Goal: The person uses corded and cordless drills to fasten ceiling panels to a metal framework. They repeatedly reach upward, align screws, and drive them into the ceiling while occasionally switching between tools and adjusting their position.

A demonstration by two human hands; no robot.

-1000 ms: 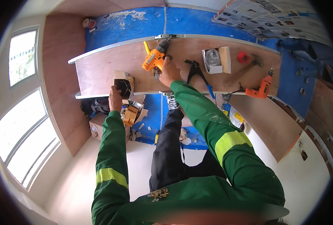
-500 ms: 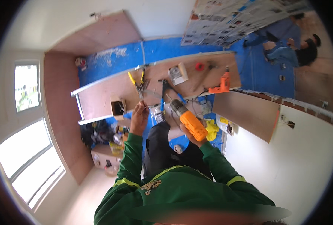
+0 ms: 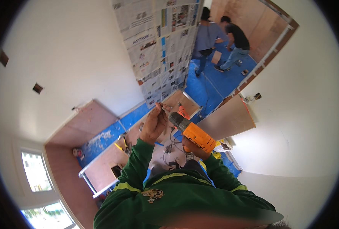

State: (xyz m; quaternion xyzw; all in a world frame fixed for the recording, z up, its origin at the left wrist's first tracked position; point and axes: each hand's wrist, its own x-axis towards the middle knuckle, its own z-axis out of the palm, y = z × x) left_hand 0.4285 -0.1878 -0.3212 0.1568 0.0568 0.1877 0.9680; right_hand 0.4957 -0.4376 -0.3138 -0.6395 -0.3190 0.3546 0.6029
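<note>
An orange and black cordless drill (image 3: 200, 137) is gripped in my right hand (image 3: 194, 147), its black chuck pointing up and left. My left hand (image 3: 154, 124) is raised just left of the chuck, thumb and fingertips pinched together. What sits in that pinch, if anything, is too small to make out. Below and beyond both hands lies a long wooden board (image 3: 100, 173). On it rest a yellow-handled cutting tool (image 3: 120, 146), left of my left forearm, and a red-orange corded drill (image 3: 183, 110) past the cordless drill.
A newspaper-covered panel (image 3: 158, 49) rises ahead. Beyond it two people (image 3: 238, 38) bend over blue floor sheeting (image 3: 209, 86) inside a doorway. A brown panel (image 3: 230, 118) leans at the right wall. An open box (image 3: 116, 170) sits at the board's left part.
My view has swung up toward the doorway. Both hands have risen and come closer together, bringing the drill's chuck near my left fingertips. The drill stays in my right hand.
</note>
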